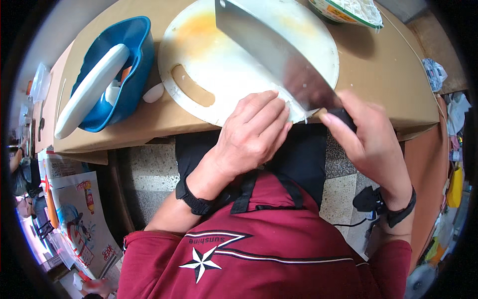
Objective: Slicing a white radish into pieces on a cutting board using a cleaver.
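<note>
My right hand [371, 144] grips a broad-bladed cleaver [279, 57] by its handle, the blade slanting up to the left across a round white cutting board [229, 65]. Near the board's front edge, my left hand [254, 132] has its fingers curled and pressed down on white radish [298, 110], which they mostly cover. Only a pale strip of it shows beside the fingertips, close to the blade. To the left, a long peeled white radish [92, 89] leans in a blue basin [144, 55], its lower end jutting over the rim.
A small white piece [153, 93] lies between basin and board. Shredded white strips fill a patterned bowl [343, 14] at the far right. Brown cardboard [383, 74] covers the table, whose front edge is close to my body. Bags [457, 112] hang along the right side.
</note>
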{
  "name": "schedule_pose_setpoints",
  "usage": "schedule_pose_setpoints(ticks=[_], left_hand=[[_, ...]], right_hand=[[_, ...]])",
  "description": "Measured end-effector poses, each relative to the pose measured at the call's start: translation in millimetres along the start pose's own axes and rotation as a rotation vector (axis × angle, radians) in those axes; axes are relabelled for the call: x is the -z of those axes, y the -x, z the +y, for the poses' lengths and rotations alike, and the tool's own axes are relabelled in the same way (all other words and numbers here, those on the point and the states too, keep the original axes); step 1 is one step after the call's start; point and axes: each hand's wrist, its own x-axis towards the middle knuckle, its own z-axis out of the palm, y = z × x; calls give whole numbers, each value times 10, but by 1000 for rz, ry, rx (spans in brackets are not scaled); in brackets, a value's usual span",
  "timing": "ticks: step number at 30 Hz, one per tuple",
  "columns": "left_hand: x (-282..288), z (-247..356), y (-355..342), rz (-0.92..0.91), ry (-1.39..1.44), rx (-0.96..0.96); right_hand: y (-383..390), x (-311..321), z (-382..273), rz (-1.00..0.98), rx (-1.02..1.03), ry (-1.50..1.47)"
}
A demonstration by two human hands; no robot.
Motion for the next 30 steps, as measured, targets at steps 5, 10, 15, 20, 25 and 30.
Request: schedule_pose_setpoints(ticks=[5,10,15,20,25,30], left_hand=[[72,-21,40,30,-12,27],[111,-50,59,22,-77,88],[66,-54,50,7,-81,110],[44,-61,60,11,-88,99],[34,-57,47,-21,-103,109],[37,-77,56,-6,-110,107]], right_hand=[[97,-17,-9,-34,29,-19],[86,42,-41,-72,-37,21],[65,56,-34,-99,-1,52],[51,21,8,-96,44,62],[45,12,18,-118,50,94],[14,-4,-29,-130,40,131]])
